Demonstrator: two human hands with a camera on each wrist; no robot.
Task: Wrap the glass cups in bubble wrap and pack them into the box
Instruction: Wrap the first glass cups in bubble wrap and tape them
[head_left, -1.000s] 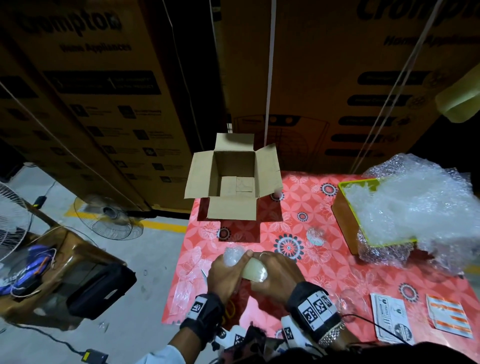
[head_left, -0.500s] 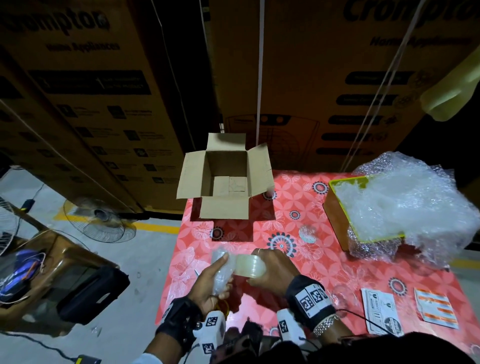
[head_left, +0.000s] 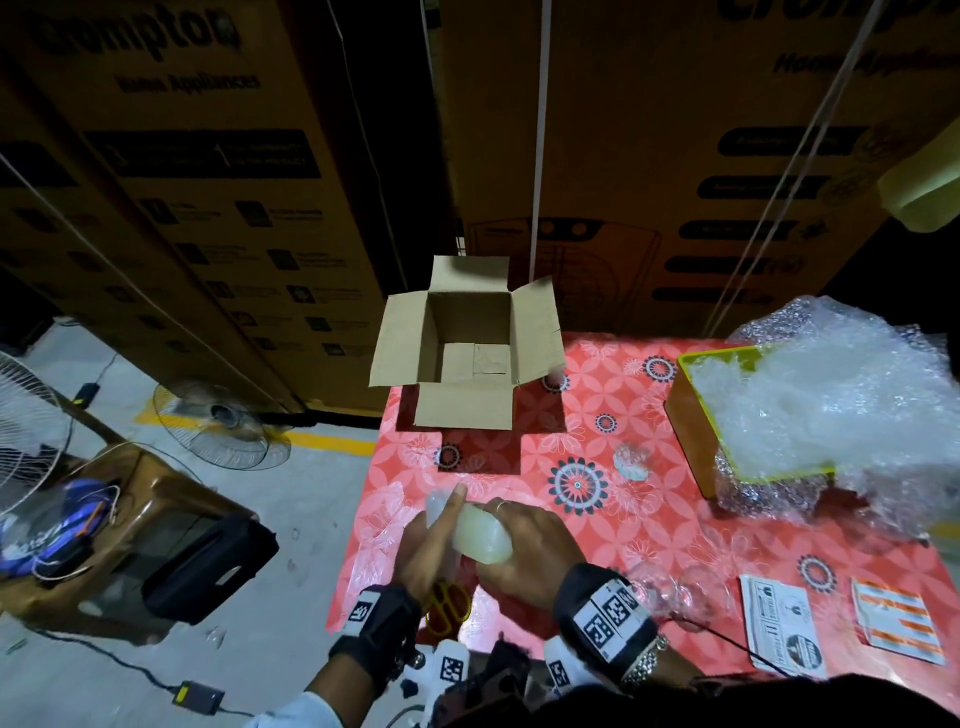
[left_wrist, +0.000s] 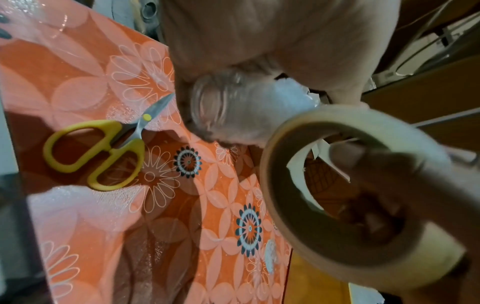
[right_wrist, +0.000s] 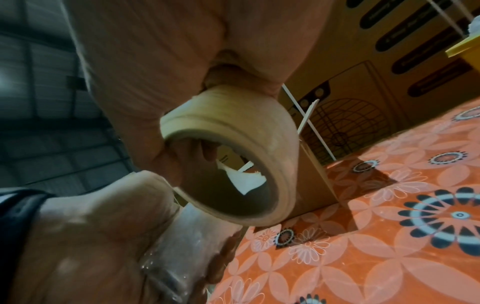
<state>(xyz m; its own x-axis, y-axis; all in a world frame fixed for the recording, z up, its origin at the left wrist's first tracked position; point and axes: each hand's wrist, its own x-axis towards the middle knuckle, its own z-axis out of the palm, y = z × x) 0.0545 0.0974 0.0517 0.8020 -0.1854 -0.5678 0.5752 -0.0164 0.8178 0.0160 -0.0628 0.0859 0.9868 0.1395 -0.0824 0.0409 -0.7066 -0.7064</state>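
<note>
— Tape first, then? What's each hand got?

— Left hand (head_left: 431, 545) is curled round the wrapped cup (left_wrist: 233, 115), forefinger lying along it. Right hand (head_left: 524, 556) grips the tape roll (head_left: 480, 535), fingers through its core, roll pressed against the bundle. They're low over the table's (head_left: 649, 525) 6 o'clock edge.

— So the step is sealing the wrap?

— That's my reading. No cup is in the box (head_left: 467, 343) yet; it stands open at 12 o'clock, well apart from the hands.

— Next move?

— Likely draw the tape around the bundle and cut it. The scissors (left_wrist: 103, 152) lie just beneath the left wrist, so one hand must let go. Loosen the left and the wrap may spring open.

— More to do?

— Bare glasses (head_left: 631, 460) wait at 2 o'clock, and bubble wrap (head_left: 852, 410) is heaped over the yellow bin (head_left: 691, 415) at 3.
</note>
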